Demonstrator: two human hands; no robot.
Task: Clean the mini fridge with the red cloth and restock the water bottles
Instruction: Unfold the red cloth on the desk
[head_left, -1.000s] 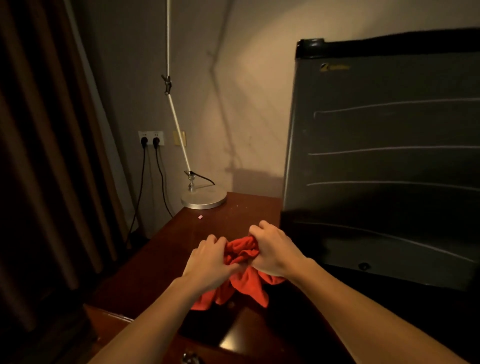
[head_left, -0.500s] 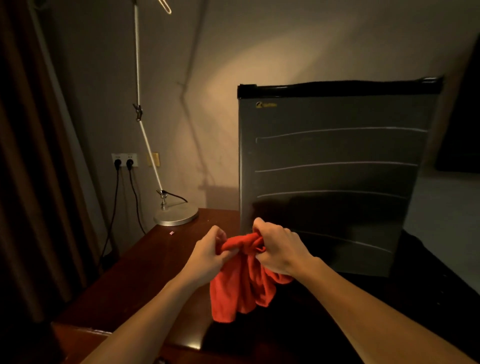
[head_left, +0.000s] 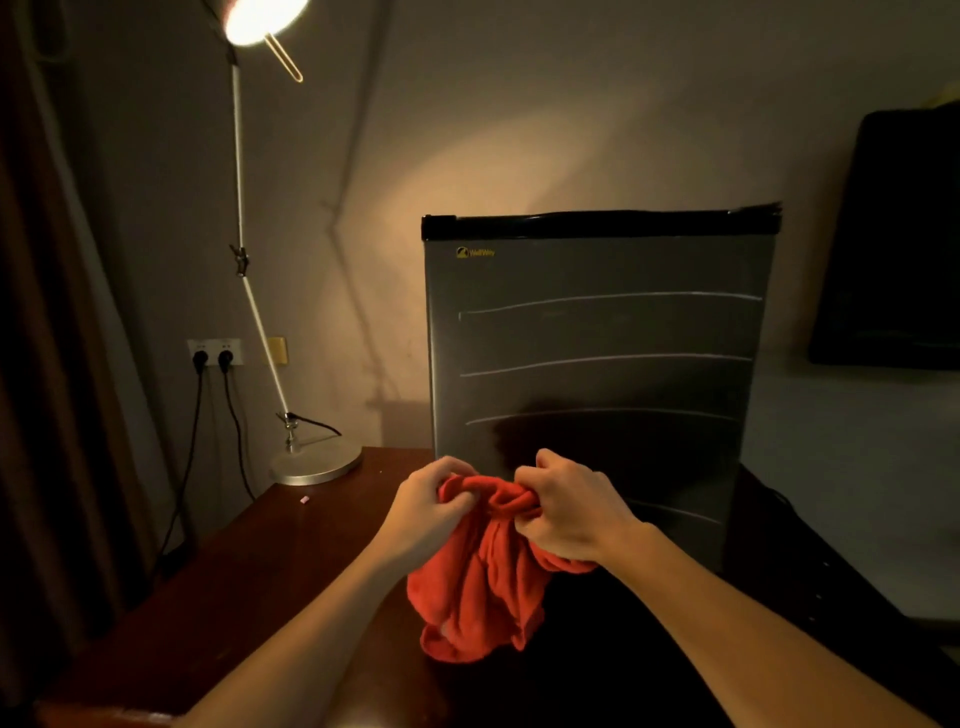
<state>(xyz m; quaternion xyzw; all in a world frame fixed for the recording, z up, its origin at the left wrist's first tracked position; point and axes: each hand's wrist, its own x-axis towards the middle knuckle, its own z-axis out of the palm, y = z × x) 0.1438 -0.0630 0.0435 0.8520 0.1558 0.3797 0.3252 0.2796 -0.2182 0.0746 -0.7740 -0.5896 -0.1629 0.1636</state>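
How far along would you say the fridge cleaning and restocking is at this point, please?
Early. Done: nothing shows as cleaned; the mini fridge stands with its door shut. In hand: the left hand and right hand both grip the bunched red cloth, held up in front of the fridge above the wooden table. Left: wiping the fridge and restocking; no water bottles are in view.

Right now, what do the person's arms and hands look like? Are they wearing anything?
Both arms are bare as far as the picture shows: no sleeves in view. The left hand and right hand wear no gloves, and I see no watch, bracelet or rings. The dim, warm lamp light leaves the lower arms in shadow, so small marks could be hidden.
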